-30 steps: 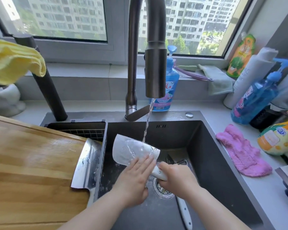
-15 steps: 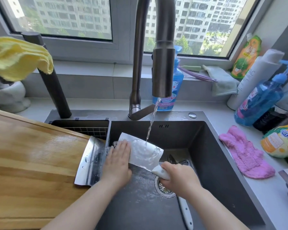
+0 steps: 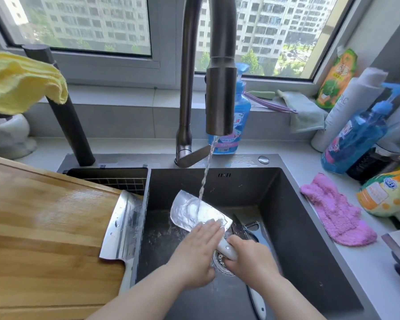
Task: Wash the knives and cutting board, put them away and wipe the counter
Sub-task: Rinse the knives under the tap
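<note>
The cleaver was tilted under the faucet stream above the sink so water sheeted off. The right hand gripped its white handle; the left hand lay flat, rubbing the blade. A second cleaver waited on the cutting board over the sink's left edge.

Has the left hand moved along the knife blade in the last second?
Yes. The left hand slid left toward the sink divider, then back right; it now lies flat on the cleaver near the handle, above the drain.

Sunlit window above grey sill, tower blocks outside
</note>
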### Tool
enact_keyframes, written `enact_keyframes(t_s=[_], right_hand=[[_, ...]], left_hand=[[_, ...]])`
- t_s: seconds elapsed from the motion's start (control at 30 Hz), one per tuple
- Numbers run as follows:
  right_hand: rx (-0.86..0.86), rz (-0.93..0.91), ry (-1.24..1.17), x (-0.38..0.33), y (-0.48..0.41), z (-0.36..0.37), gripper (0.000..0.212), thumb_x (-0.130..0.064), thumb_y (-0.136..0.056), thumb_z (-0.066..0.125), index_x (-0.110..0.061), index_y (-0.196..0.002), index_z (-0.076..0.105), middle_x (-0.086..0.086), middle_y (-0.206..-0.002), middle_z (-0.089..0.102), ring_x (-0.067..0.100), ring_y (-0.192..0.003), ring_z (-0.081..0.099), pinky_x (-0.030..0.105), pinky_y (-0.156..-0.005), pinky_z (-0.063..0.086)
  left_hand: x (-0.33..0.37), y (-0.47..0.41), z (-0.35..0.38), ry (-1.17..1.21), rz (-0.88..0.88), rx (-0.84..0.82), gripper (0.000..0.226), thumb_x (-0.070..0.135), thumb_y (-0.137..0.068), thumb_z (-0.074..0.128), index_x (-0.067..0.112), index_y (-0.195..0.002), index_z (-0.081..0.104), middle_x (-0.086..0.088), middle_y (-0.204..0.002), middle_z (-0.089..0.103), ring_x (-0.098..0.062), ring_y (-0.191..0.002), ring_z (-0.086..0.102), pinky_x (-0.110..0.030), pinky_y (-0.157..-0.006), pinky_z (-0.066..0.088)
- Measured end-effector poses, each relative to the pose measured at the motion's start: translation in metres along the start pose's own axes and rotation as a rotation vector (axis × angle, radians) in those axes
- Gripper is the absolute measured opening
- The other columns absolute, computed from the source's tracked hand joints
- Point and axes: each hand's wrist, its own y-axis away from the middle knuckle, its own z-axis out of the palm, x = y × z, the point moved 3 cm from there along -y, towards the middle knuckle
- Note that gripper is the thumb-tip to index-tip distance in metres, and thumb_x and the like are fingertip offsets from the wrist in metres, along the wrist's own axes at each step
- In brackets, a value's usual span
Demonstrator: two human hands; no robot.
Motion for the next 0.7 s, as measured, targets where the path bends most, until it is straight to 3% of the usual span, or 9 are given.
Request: enact_keyframes(t_s=[0.07,0.1,0.17,0.27,0.4,0.5,0.6,0.67,0.7], right_hand=[[-0.014,0.035,-0.022,-0.001,0.002,0.003,0.003,-0.031,-0.088,0.044,-0.031,-0.085,0.043,-0.005,-0.090,0.061,0.028,-0.089,0.053,0.028,-0.055,0.027],[0.007,0.039,-0.030,-0.002,0.004,0.002,0.012,-0.031,-0.088,0.044,-0.028,-0.099,0.049,-0.001,-0.102,0.064,0.029,-0.089,0.053,0.028,-0.056,0.027],[0.020,0.031,-0.002,0.001,0.006,0.005,0.028,-0.031,-0.088,0.045,-0.022,-0.114,0.049,0.004,-0.112,0.064,0.030,-0.087,0.052,0.029,-0.055,0.028],[-0.003,0.028,0.003,0.000,0.006,0.007,0.021,-0.032,-0.087,0.045,-0.024,-0.106,0.049,0.003,-0.110,0.064,0.030,-0.094,0.057,0.028,-0.062,0.028],[0.004,0.023,-0.030,0.003,0.004,0.008,0.008,-0.032,-0.087,0.046,-0.027,-0.092,0.042,-0.004,-0.076,0.053,0.028,-0.084,0.050,0.026,-0.052,0.026],[0.011,0.038,-0.028,0.011,0.006,0.009,0.015,-0.033,-0.087,0.046,-0.026,-0.082,0.033,-0.009,-0.060,0.031,0.023,-0.078,0.040,0.029,-0.055,0.028],[-0.013,0.066,-0.046,0.011,0.006,0.010,0.026,-0.034,-0.087,0.046,-0.029,-0.067,0.030,-0.009,-0.063,0.038,0.022,-0.079,0.041,0.029,-0.056,0.028],[-0.003,0.062,-0.062,0.007,0.003,0.009,0.003,-0.033,-0.087,0.046,-0.031,-0.086,0.048,-0.005,-0.084,0.060,0.025,-0.084,0.048,0.029,-0.063,0.029],[0.008,0.059,-0.055,0.006,0.002,0.008,0.016,-0.033,-0.087,0.046,-0.025,-0.100,0.051,0.000,-0.098,0.064,0.027,-0.087,0.052,0.028,-0.066,0.029]], left_hand=[[-0.004,-0.005,0.002,0.017,-0.050,-0.008,0.070,0.032,-0.070,0.041,0.014,-0.138,0.036,0.001,-0.146,0.034,-0.002,-0.132,0.018,-0.026,-0.113,0.010],[-0.014,-0.006,-0.002,-0.021,-0.090,0.156,0.071,0.025,-0.079,0.041,0.012,-0.145,0.019,0.000,-0.153,0.011,-0.004,-0.137,0.003,-0.026,-0.114,-0.001],[-0.027,-0.008,-0.004,0.017,-0.232,0.069,0.077,0.022,-0.088,0.041,0.011,-0.146,-0.008,-0.002,-0.154,-0.014,-0.012,-0.141,-0.015,-0.027,-0.111,-0.014],[-0.015,-0.007,-0.002,0.062,-0.112,0.077,0.079,0.019,-0.087,0.043,0.013,-0.146,-0.010,0.001,-0.153,-0.018,-0.013,-0.141,-0.017,-0.024,-0.109,-0.017],[-0.008,-0.007,0.000,-0.042,0.099,0.062,0.086,0.033,-0.063,0.068,0.014,-0.140,0.035,0.002,-0.149,0.025,-0.009,-0.137,0.027,-0.025,-0.112,0.010],[-0.040,-0.007,-0.008,-0.042,-0.210,0.104,0.082,0.026,-0.082,0.054,0.010,-0.147,0.007,-0.004,-0.156,0.002,-0.016,-0.144,0.003,-0.028,-0.115,-0.001],[-0.036,-0.002,0.001,-0.108,-0.089,0.122,0.084,0.031,-0.072,0.061,0.005,-0.143,0.024,-0.001,-0.150,0.010,-0.018,-0.141,0.020,-0.025,-0.115,0.008],[-0.014,0.001,0.007,-0.109,0.036,0.005,0.079,0.040,-0.054,0.056,0.012,-0.127,0.051,-0.001,-0.136,0.046,-0.014,-0.121,0.053,-0.028,-0.108,0.024],[-0.009,0.001,0.010,-0.101,0.056,-0.027,0.076,0.036,-0.058,0.048,0.012,-0.130,0.046,-0.002,-0.136,0.048,-0.014,-0.123,0.051,-0.031,-0.111,0.018]])
